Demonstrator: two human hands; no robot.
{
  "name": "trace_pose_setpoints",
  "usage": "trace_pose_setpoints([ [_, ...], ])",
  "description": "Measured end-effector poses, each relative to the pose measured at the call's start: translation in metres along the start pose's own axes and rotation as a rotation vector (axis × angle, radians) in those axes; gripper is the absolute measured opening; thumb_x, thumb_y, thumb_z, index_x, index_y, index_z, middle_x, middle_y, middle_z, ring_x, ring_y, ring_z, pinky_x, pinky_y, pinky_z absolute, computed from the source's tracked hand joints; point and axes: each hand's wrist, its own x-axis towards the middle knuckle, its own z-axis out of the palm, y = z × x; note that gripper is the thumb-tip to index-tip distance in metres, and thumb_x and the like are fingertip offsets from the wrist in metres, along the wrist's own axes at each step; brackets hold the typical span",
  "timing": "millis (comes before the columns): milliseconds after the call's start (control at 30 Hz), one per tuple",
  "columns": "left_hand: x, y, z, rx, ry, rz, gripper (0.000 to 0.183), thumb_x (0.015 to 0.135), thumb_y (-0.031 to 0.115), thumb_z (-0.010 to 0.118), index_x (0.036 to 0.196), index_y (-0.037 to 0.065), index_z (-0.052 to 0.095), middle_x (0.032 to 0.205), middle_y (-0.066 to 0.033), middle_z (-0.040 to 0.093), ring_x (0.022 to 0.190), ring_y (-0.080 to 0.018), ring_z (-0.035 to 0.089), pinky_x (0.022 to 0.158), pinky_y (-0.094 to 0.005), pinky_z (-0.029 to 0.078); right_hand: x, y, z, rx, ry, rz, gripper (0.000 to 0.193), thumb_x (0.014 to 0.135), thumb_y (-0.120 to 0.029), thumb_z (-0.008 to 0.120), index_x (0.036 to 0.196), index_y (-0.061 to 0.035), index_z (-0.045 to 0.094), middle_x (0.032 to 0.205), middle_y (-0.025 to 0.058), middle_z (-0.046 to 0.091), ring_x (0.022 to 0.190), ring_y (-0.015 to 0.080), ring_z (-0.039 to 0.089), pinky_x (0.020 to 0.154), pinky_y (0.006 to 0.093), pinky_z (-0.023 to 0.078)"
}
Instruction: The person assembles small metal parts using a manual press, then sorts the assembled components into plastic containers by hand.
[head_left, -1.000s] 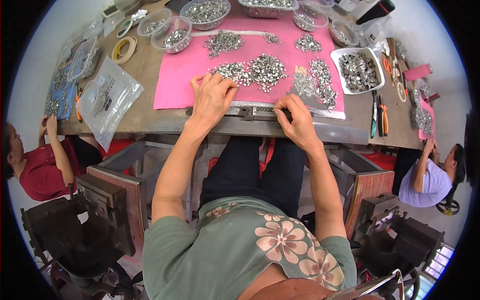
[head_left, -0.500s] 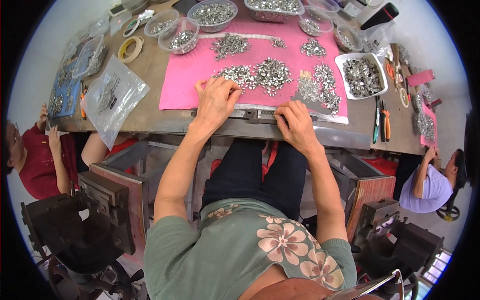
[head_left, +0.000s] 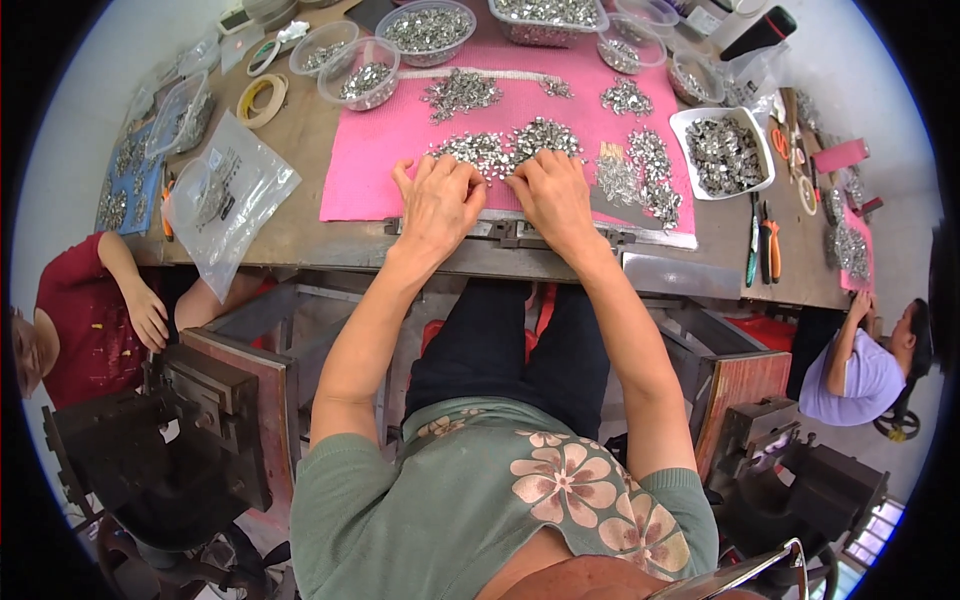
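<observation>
Small shiny metal pieces lie in two touching heaps on a pink mat (head_left: 360, 180), a left heap (head_left: 474, 152) and a right heap (head_left: 545, 137). My left hand (head_left: 438, 205) is at the near edge of the left heap, thumb and fingers pinched together. Close beside it, my right hand (head_left: 555, 200) reaches to the near edge of the right heap, its fingers curled to a pinch too. Whatever the fingertips hold is too small to make out. Under my wrists, a dark metal fixture (head_left: 508, 233) runs along the table's front edge, partly covered by the right hand.
Tubs of metal pieces (head_left: 428, 32) line the back, and a white tray (head_left: 677, 120) stands at right. Pliers (head_left: 770, 245) lie near the right edge, a clear plastic bag (head_left: 245, 190) and tape roll (head_left: 262, 102) at left. Co-workers sit at left (head_left: 80, 310) and right (head_left: 862, 365).
My right hand has moved from the fixture forward and left to the right heap. My left hand has barely shifted. The left co-worker's hands have come down off the table.
</observation>
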Motion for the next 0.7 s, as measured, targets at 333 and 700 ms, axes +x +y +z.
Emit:
trace_pose_setpoints([
  [333,-0.004,-0.005,-0.002,-0.010,-0.036,0.039,0.008,0.085,0.013,0.072,0.092,0.011,0.068,0.092,-0.0036,0.060,0.096,-0.0238,0.056,0.102,-0.0546,0.030,0.006,-0.008,0.014,-0.096,0.042,0.035,0.008,0.081,-0.009,0.074,0.083,-0.0060,0.066,0.084,0.0089,0.059,0.086,0.0275,0.059,0.078,0.0403,0.043],
  [700,-0.005,-0.006,-0.001,-0.023,-0.031,0.010,0.008,0.088,0.014,0.072,0.095,0.012,0.070,0.091,-0.0018,0.062,0.095,-0.0233,0.058,0.103,-0.0527,0.030,0.006,0.003,0.006,0.114,-0.040,0.004,0.007,0.084,-0.011,0.072,0.087,-0.0051,0.070,0.087,0.0083,0.064,0.091,0.0274,0.061,0.082,0.0411,0.043],
])
